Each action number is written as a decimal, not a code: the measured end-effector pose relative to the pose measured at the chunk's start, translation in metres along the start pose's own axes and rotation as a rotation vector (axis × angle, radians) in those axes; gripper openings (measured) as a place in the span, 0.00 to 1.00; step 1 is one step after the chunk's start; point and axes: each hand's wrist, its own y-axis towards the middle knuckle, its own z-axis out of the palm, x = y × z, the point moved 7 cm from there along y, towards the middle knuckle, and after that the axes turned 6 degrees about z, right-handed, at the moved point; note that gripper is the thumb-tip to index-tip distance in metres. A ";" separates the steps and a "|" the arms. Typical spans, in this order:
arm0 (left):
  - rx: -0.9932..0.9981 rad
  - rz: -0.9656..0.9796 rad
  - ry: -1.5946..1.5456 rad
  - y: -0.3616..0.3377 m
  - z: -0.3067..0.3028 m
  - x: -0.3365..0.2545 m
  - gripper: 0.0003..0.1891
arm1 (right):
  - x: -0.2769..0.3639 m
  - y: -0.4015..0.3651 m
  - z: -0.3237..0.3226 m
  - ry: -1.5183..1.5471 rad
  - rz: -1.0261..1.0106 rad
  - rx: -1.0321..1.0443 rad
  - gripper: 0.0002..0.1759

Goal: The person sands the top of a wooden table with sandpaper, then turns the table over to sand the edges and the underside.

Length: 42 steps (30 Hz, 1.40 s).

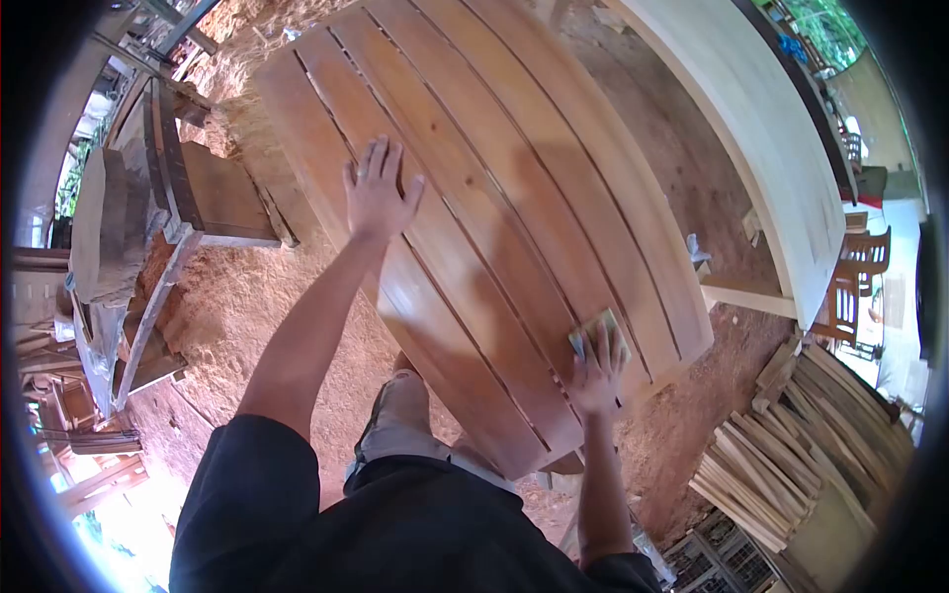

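Observation:
A slatted wooden tabletop [465,188], reddish brown with narrow gaps between its boards, lies in front of me. Near its left edge, my left hand [384,198] rests flat with the fingers spread, holding nothing. My right hand [596,381] is at the near right part of the boards, its fingers pressed on a small greenish, patterned pad [611,331] that looks like a folded cloth. The pad lies against the wood under the fingertips, partly hidden by them.
A large pale curved wooden panel [766,128] stands beyond the tabletop on the right. Stacked wood strips [761,474] lie at lower right, near dark crates [727,553]. Wooden furniture [222,193] stands on the left. The ground [257,316] is reddish earth.

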 end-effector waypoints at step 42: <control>0.219 0.049 -0.194 -0.002 -0.003 -0.004 0.38 | 0.501 0.521 0.007 0.142 -0.405 -0.238 0.28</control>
